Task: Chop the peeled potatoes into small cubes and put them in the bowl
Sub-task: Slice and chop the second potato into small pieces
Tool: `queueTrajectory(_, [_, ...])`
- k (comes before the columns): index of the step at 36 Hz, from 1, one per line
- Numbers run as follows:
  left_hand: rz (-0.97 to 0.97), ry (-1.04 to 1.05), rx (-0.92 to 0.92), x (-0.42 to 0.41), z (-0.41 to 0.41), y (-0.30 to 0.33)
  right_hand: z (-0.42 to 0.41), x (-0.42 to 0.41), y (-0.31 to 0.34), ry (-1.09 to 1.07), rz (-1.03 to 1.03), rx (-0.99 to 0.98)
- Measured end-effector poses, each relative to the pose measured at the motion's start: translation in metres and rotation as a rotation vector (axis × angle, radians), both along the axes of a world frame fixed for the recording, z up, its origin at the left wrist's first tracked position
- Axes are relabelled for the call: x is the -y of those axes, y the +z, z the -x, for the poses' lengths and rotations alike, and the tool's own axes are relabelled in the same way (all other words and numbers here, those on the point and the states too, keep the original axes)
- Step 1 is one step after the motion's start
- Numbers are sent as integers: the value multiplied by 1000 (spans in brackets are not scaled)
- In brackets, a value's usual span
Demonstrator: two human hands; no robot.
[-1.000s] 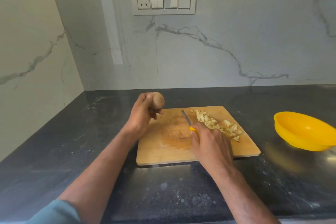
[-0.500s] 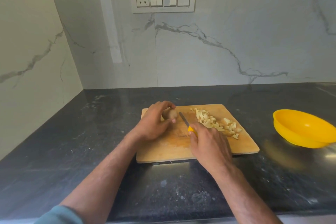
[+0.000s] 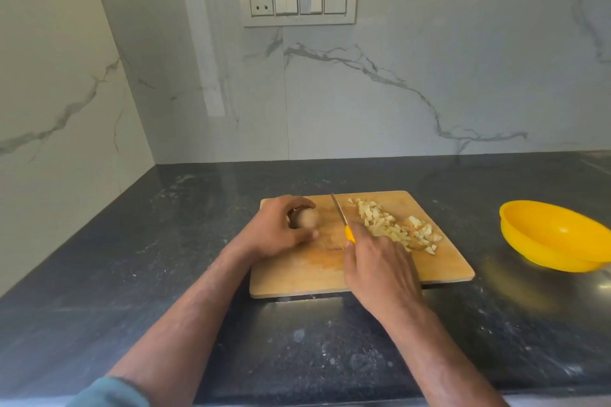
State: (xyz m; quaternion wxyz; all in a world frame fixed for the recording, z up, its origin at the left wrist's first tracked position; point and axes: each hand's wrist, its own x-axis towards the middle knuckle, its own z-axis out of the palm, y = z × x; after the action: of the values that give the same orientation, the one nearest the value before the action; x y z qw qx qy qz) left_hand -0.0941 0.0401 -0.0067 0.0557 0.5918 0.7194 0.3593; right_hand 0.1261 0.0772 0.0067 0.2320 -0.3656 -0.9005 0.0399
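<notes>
A whole pale potato (image 3: 307, 218) rests on the far left part of the wooden cutting board (image 3: 297, 277), and my left hand (image 3: 281, 231) curls around it. My right hand (image 3: 380, 271) grips the yellow handle of a small knife (image 3: 340, 215); its blade points away from me, just right of the potato and apart from it. A heap of small potato cubes (image 3: 393, 228) lies on the board's right half. The yellow bowl (image 3: 555, 235) sits on the counter to the right of the board, with nothing visible inside.
The board lies on a dark speckled stone counter (image 3: 165, 274) in a corner of white marble walls. A switch panel with a socket (image 3: 297, 1) is on the back wall. A bright reflection shows just in front of the board.
My left hand brought the potato down from above the board's left corner onto the board. The knife stayed beside the cubes, and its blade now stands clear to the potato's right.
</notes>
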Motion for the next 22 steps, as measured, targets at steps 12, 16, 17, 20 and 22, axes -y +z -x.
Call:
queueTrajectory(12, [67, -44, 42, 4, 9, 3, 1, -1, -7, 90, 10, -40])
queueTrajectory(16, [11, -28, 49, 4, 9, 1, 2, -2, -7, 108, 18, -43])
queueTrajectory(17, [-8, -19, 53, 3, 8, 1, 2, -1, -7, 109, 20, -42])
queueTrajectory(20, [-58, -36, 89, 1, 2, 2, 1, 0, -7, 113, 29, -42])
queueTrajectory(22, [-63, -60, 113, 1, -2, 3, 1, 1, -6, 111, 30, -44])
